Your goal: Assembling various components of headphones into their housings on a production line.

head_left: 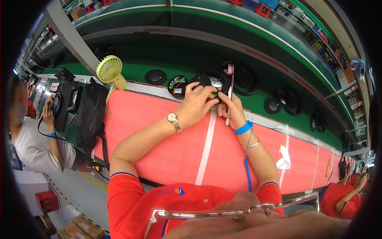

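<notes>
My left hand [197, 102], with a watch on its wrist, curls its fingers over a black rounded part [203, 79] at the near edge of the green conveyor belt. Beside it, my right hand [234, 110] closes around a toothbrush [231, 85], held upright with its pink bristles at the top. The right fingertips meet the near side of the black part, and its underside is hidden by both hands. Just left lies an open round black housing [177, 85] with wires and a green board inside. A blue wrist strap [243, 127] with a coiled cord circles my right wrist.
A yellow-green handheld fan [110, 71] stands at the left, near a black bag [90, 115]. On the belt lie a black disc [155, 77] and black looped parts [292, 101]. A white cloth [283, 158] rests on the pink mat [175, 155]. Co-workers sit on both sides.
</notes>
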Demonstrator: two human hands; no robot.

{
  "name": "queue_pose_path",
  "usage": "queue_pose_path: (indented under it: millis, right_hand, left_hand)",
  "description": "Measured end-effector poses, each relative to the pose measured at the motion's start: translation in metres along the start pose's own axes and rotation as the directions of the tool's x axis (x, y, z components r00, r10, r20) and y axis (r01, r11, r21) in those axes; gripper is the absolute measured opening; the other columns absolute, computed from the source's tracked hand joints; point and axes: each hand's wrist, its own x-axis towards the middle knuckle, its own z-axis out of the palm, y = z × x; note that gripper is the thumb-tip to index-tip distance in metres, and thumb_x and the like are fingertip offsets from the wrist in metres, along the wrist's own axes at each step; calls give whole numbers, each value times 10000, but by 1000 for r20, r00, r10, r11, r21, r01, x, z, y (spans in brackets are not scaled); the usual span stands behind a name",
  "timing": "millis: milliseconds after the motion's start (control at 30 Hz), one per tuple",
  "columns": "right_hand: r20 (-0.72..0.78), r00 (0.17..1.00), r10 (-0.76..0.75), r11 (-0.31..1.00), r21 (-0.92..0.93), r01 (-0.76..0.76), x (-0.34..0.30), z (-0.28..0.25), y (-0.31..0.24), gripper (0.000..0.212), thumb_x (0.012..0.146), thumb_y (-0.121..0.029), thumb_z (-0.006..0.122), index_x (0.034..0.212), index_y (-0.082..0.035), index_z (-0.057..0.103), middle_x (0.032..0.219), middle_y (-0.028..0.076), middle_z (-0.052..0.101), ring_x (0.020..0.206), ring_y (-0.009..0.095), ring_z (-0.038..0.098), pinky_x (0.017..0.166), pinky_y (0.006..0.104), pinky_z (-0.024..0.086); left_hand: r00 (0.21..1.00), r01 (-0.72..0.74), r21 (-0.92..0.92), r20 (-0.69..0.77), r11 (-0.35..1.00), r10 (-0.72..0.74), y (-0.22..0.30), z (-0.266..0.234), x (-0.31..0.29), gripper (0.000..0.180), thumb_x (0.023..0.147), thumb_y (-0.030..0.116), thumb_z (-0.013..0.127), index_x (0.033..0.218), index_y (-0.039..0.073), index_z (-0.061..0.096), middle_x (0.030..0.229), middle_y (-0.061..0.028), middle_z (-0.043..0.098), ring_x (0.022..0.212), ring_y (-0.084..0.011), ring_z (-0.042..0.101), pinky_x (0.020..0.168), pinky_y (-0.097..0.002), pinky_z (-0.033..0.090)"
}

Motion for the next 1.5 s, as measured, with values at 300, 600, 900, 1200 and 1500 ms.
queue_pose_path:
  millis: [300, 600, 900, 1200, 1500]
  right_hand:
    - [-85, 994, -70, 997, -47, 66, 0, 3, 5, 352, 898, -139, 520, 1200, 23, 435, 966, 136, 625, 481, 68, 456, 354, 177, 214]
    - [-125, 990, -61, 997, -61, 54, 1, 8, 3, 386, 876, -103, 499, 1227, 36, 422, 873, 102, 604, 425, 59, 381, 361, 195, 201]
    - [19, 998, 54, 997, 52, -55, -14, -19, -38, 407, 841, -72, 416, 1219, 73, 462, 794, 126, 553, 390, 48, 303, 339, 189, 216]
    - [37, 930, 366, 930, -44, -364, -131, -57, -35, 485, 853, -113, 462, 1298, 70, 404, 742, 85, 548, 392, 41, 327, 348, 191, 238]
    - [-326, 925, -195, 642, -755, -131, -186, -39, -18, 362, 977, -147, 448, 1318, -38, 499, 859, 11, 580, 602, 20, 432, 509, 164, 332]
  left_hand:
    - [930, 291, 681, -36, 672, -366, -106, -62, 3, 457, 730, 29, 563, 1186, 59, 556, 1264, -137, 506, 1164, -334, 462, 967, -423, 406]
    - [904, 385, 614, -101, 689, -416, -142, -72, 10, 274, 781, 55, 527, 1049, 31, 578, 1032, -145, 607, 992, -340, 563, 833, -438, 482]
    - [913, 210, 475, 218, 855, -345, -9, -85, 14, 223, 753, -13, 479, 966, -15, 547, 863, -226, 621, 827, -388, 605, 715, -464, 488]
    - [728, -99, 135, 685, 986, -21, 89, -52, -57, 212, 748, 86, 564, 929, -21, 539, 883, -164, 597, 839, -330, 603, 645, -431, 503]
    - [788, -394, 471, 615, 789, 26, 123, -7, -115, 285, 801, 225, 528, 971, 14, 615, 993, -165, 512, 905, -322, 517, 663, -496, 488]
